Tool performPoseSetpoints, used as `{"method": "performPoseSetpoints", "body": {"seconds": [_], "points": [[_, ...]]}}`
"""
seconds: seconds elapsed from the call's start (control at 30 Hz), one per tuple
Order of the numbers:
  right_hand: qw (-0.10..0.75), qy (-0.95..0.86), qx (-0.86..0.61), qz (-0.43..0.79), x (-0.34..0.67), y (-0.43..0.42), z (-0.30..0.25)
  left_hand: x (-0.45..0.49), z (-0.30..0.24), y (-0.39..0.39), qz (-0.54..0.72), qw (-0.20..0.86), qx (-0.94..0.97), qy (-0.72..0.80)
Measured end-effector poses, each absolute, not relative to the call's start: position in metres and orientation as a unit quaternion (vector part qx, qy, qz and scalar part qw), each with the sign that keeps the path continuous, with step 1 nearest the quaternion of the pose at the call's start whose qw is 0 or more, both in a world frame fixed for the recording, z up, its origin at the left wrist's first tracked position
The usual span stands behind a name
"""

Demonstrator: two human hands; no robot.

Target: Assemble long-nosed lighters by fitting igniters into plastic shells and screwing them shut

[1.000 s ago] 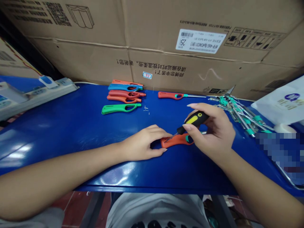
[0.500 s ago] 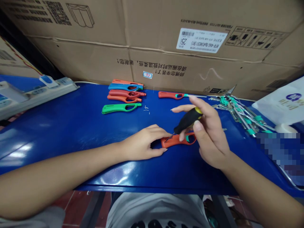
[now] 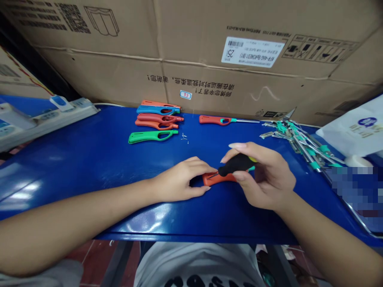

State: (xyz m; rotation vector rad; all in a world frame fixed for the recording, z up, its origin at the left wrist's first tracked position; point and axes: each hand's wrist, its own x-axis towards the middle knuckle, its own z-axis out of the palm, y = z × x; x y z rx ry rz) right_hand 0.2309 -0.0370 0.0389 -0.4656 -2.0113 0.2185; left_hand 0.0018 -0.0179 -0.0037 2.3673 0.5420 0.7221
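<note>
An orange lighter handle [image 3: 216, 178] lies on the blue table [image 3: 98, 155] in front of me. My left hand [image 3: 179, 179] pinches its left end between thumb and fingers and pins it down. My right hand [image 3: 263, 175] is wrapped round a black and yellow screwdriver [image 3: 236, 164], held low and nearly flat. The screwdriver's thin tip rests on the handle near my left fingertips.
Several coloured lighter handles [image 3: 157, 121] lie in a row at the back, with tiny screws [image 3: 184, 138] beside them. A whole orange lighter [image 3: 223, 120] lies further right. A heap of metal and teal lighter parts [image 3: 299, 139] sits at the right, by a white bag [image 3: 357, 129]. Cardboard boxes [image 3: 209, 56] wall the back; a power strip [image 3: 44, 119] is at left.
My right hand dropped lower and closed tighter round the screwdriver, tilting it from steep to nearly flat, after its fingers had spread. My left hand and the handle stayed put.
</note>
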Motion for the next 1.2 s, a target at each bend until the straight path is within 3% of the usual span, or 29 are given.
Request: {"method": "performPoseSetpoints", "body": {"seconds": [0.13, 0.3, 0.5, 0.67, 0.83, 0.9, 1.03, 1.2], "points": [[0.488, -0.848, -0.176, -0.111, 0.237, -0.037, 0.043, 0.002, -0.004, -0.018, 0.270, 0.302, 0.890, 0.209], [0.490, -0.849, -0.187, 0.067, 0.230, -0.039, 0.040, 0.002, -0.004, -0.018, 0.274, 0.297, 0.891, 0.209], [0.511, -0.834, -0.187, -0.094, 0.232, -0.035, 0.043, 0.002, -0.003, -0.018, 0.269, 0.303, 0.891, 0.205], [0.492, -0.843, -0.198, 0.086, 0.235, -0.036, 0.047, 0.002, -0.004, -0.017, 0.270, 0.294, 0.893, 0.206], [0.501, -0.832, -0.224, -0.081, 0.236, -0.037, 0.051, 0.002, -0.005, -0.017, 0.276, 0.301, 0.890, 0.201], [0.487, -0.846, -0.209, -0.058, 0.236, -0.037, 0.051, 0.002, -0.004, -0.018, 0.276, 0.301, 0.890, 0.205], [0.493, -0.828, -0.241, 0.116, 0.234, -0.040, 0.048, 0.002, -0.004, -0.018, 0.270, 0.299, 0.891, 0.211], [0.503, -0.824, -0.261, -0.022, 0.233, -0.043, 0.048, 0.002, -0.003, -0.018, 0.278, 0.300, 0.889, 0.204]]}}
